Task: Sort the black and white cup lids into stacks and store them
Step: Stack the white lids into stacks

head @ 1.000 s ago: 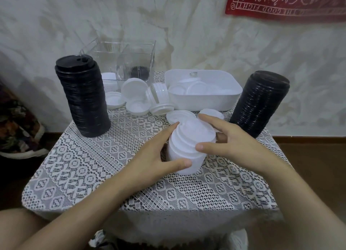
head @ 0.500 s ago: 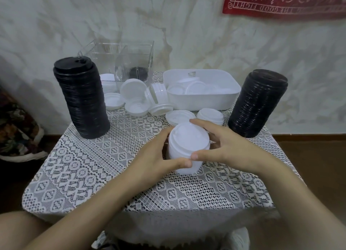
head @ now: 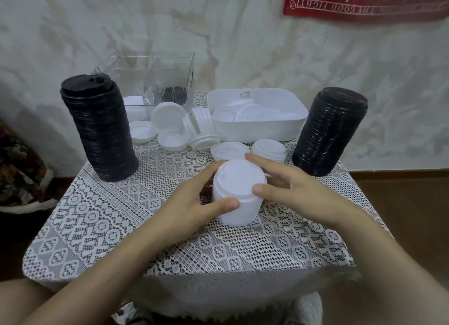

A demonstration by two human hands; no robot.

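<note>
White stack (head: pixel 239 193): short column of white lids, upright on the tabletop (head: pixel 121 215), roughly mid-cloth. Top lid looks seated but can't confirm from here.

Grip: both hands on it. Left hand (head: pixel 184 203) wraps the stack's left side w/ thumb across the front. Right hand (head: pixel 291 191) takes the right side, thumb on the rim, index curved round the back. Both grips are narrow and closed on the stack, no gap visible. It reads as squaring up or pressing down, not a lift, since the base is on the cloth.

Progress, my est.: past halfway.
- Black: done-ish. Left black stack (head: pixel 99 130) is far left & behind the white stack, right black stack (head: pixel 328 132) is right & behind. Both tall, neither stored.
- White: not done. Flat lid (head: pixel 229 151) and small stack (head: pixel 268 151) are just behind the white stack. Loose lids (head: pixel 170 135), some tipped on edge, are behind-left. More lie unstacked in the white bin (head: pixel 257 132), directly behind.
- Clear box (head: pixel 155 76), far behind-left, holds what looks like a few black lids, and white ones are near its front. Hard to tell through the plastic.

Left to do: merge the loose whites into the stack, then store all stacks.
</note>
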